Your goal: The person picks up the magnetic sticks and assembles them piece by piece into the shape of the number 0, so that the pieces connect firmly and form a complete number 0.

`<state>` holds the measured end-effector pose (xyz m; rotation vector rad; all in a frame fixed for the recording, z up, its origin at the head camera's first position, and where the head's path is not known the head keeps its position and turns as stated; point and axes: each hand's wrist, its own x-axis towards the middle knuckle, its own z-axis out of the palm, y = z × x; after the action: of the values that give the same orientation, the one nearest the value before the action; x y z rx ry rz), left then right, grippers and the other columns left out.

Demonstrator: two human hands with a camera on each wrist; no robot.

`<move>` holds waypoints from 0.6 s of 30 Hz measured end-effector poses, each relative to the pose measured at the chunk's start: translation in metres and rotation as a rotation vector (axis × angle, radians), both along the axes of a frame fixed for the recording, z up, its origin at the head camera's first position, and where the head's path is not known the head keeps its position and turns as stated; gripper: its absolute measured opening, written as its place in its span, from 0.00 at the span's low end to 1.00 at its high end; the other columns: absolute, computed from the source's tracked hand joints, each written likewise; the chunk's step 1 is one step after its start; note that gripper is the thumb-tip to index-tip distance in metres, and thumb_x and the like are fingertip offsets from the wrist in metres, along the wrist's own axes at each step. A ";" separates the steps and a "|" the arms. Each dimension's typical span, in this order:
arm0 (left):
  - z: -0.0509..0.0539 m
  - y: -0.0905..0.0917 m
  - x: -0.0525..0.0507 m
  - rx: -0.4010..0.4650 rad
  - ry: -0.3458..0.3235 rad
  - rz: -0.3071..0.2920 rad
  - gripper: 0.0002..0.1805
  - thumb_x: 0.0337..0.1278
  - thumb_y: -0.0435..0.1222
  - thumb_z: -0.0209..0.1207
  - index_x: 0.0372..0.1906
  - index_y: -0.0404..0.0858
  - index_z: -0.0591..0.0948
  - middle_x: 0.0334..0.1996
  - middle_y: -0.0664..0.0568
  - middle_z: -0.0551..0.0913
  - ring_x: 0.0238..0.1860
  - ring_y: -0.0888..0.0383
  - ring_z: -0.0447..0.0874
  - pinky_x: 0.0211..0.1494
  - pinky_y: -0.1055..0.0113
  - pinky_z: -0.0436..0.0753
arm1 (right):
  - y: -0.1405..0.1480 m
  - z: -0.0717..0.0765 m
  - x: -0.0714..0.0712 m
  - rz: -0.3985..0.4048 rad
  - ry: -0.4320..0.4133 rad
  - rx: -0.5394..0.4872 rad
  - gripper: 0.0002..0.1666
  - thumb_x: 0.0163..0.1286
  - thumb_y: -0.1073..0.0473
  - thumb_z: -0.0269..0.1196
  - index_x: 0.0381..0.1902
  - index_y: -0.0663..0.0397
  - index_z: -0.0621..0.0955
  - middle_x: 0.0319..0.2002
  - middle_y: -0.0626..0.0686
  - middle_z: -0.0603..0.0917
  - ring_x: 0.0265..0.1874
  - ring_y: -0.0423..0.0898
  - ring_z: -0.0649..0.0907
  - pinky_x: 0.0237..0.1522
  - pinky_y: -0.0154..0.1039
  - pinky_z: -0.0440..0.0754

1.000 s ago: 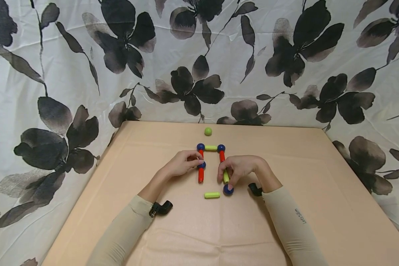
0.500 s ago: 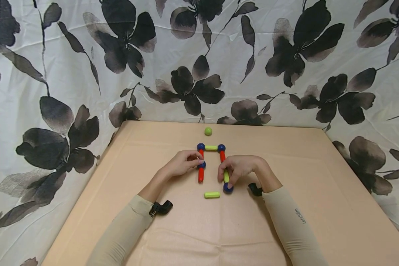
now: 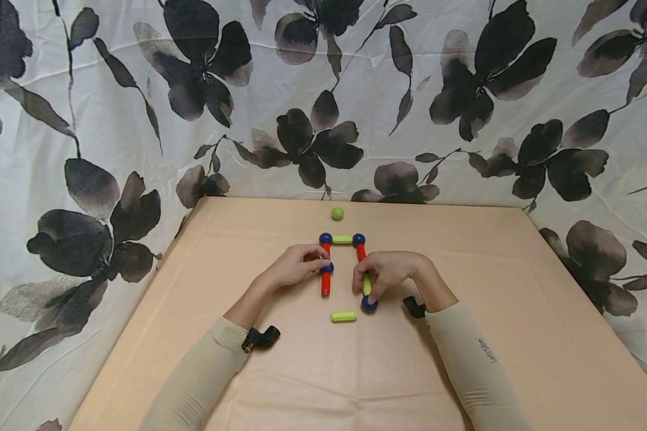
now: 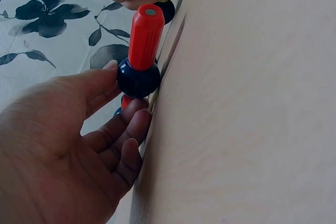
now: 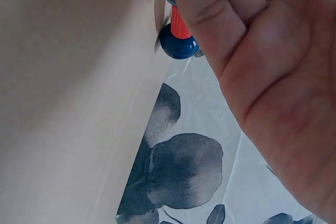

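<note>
On the tan worktop (image 3: 280,383), our head view gets the whole layout: an open frame of rods and balls, with a loose lime rod (image 3: 344,316) at its near end and a green ball (image 3: 337,213) past the far one. Neither loose bit shows in our wrist views.

The left wrist view gives us the ridged near red rod (image 4: 146,38) with a grey dot in its end, plus the left hand (image 4: 79,140) palm side: its grip is clamped on the middle blue ball (image 4: 137,80), thumb against fingertips. It also catches the right hand (image 3: 390,272) with its grip closed around the side lime rod (image 3: 366,284); from above we see that thumb touching the near blue ball (image 3: 369,305). Right wrist is mostly palm, fingertips out of shot, so no help on grip there.

Looks-wise, we've got glossy navy balls and bright rods. A far lime rod (image 3: 342,240) bridges the far-left ball (image 3: 326,239) and far-right ball (image 3: 359,239), and red runs from each toward us. Whether red meets lime on the right side, we can't tell: fingers cover it.
</note>
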<state>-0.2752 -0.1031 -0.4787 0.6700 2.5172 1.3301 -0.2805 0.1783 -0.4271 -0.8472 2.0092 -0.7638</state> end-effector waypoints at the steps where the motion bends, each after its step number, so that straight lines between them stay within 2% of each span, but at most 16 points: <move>1: 0.000 0.000 0.000 0.000 0.001 0.000 0.06 0.74 0.46 0.62 0.44 0.50 0.86 0.34 0.54 0.83 0.31 0.56 0.77 0.36 0.67 0.75 | 0.000 0.000 0.000 0.000 -0.003 -0.003 0.17 0.60 0.66 0.77 0.47 0.55 0.86 0.44 0.54 0.86 0.35 0.48 0.77 0.38 0.40 0.75; 4: 0.001 0.000 0.000 -0.002 -0.001 -0.001 0.06 0.74 0.46 0.62 0.44 0.50 0.86 0.34 0.53 0.83 0.32 0.56 0.77 0.36 0.67 0.75 | 0.001 -0.001 -0.002 -0.005 0.018 -0.020 0.18 0.60 0.64 0.77 0.48 0.55 0.86 0.45 0.55 0.86 0.35 0.48 0.77 0.39 0.40 0.75; 6: 0.001 0.001 0.000 -0.003 -0.001 -0.002 0.06 0.74 0.45 0.62 0.44 0.50 0.86 0.35 0.53 0.83 0.33 0.56 0.77 0.37 0.66 0.75 | 0.002 -0.002 -0.004 -0.034 0.075 -0.059 0.18 0.62 0.62 0.76 0.49 0.56 0.86 0.45 0.56 0.85 0.36 0.48 0.78 0.40 0.40 0.76; 11: 0.000 0.001 -0.001 -0.003 -0.003 -0.002 0.05 0.74 0.45 0.62 0.44 0.50 0.86 0.35 0.54 0.83 0.36 0.55 0.77 0.39 0.65 0.75 | 0.006 -0.002 -0.011 -0.211 0.294 -0.141 0.14 0.71 0.58 0.70 0.51 0.57 0.85 0.35 0.55 0.78 0.37 0.50 0.74 0.39 0.41 0.71; 14: 0.000 0.001 -0.002 -0.001 -0.003 -0.001 0.05 0.74 0.45 0.62 0.43 0.51 0.86 0.36 0.54 0.83 0.37 0.55 0.78 0.39 0.64 0.75 | 0.007 -0.001 -0.013 -0.293 0.362 -0.114 0.13 0.73 0.56 0.68 0.52 0.55 0.86 0.32 0.54 0.75 0.37 0.51 0.74 0.39 0.43 0.69; 18: 0.000 0.001 -0.002 0.004 0.003 -0.008 0.05 0.74 0.45 0.62 0.44 0.50 0.86 0.36 0.54 0.83 0.36 0.55 0.77 0.38 0.64 0.75 | 0.007 -0.004 -0.017 -0.291 0.385 -0.024 0.16 0.71 0.54 0.70 0.53 0.53 0.87 0.36 0.53 0.80 0.40 0.51 0.76 0.41 0.43 0.72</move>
<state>-0.2771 -0.1020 -0.4784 0.6829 2.5120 1.3327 -0.2975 0.1857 -0.4309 -0.7678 2.5092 -0.8342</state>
